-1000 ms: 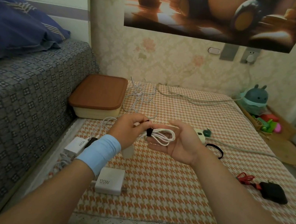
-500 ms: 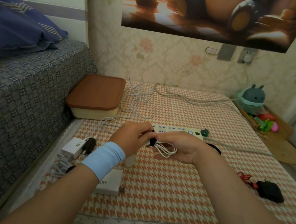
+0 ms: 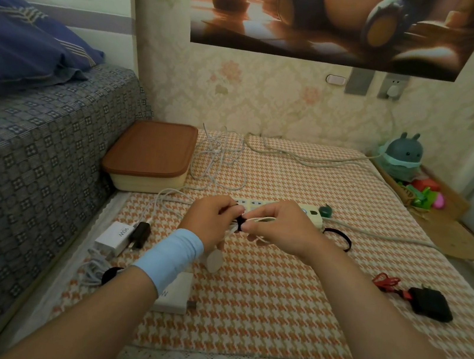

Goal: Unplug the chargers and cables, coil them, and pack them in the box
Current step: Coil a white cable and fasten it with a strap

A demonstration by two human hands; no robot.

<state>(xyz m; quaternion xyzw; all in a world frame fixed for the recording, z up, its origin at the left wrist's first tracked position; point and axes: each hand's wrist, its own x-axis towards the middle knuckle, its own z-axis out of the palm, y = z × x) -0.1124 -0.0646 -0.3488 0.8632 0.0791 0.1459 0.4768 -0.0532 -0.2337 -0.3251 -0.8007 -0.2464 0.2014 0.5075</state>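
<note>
Both hands meet above the orange-checked mat. My right hand (image 3: pixel 276 227) grips a coiled white cable (image 3: pixel 263 220), mostly hidden by its fingers. My left hand (image 3: pixel 210 220) pinches the black strap (image 3: pixel 240 222) wrapped round that coil. A white charger (image 3: pixel 214 261) hangs below my left hand. The cream box with a brown lid (image 3: pixel 152 156) sits shut at the back left. Behind my hands lies a white power strip (image 3: pixel 309 214). Loose white cable (image 3: pixel 220 158) is piled beside the box.
White 90W charger (image 3: pixel 113 236) with a black plug (image 3: pixel 140 234), a tied white cable (image 3: pixel 96 273) and a white brick (image 3: pixel 175 293) lie at left. A black adapter (image 3: pixel 430 304) with red cable (image 3: pixel 387 282) and a black band (image 3: pixel 338 238) lie at right. A bed edge (image 3: pixel 30 162) borders the left.
My right hand has turned palm down and closed over the coil. Both hands have dropped lower toward the mat, still holding the cable and strap.
</note>
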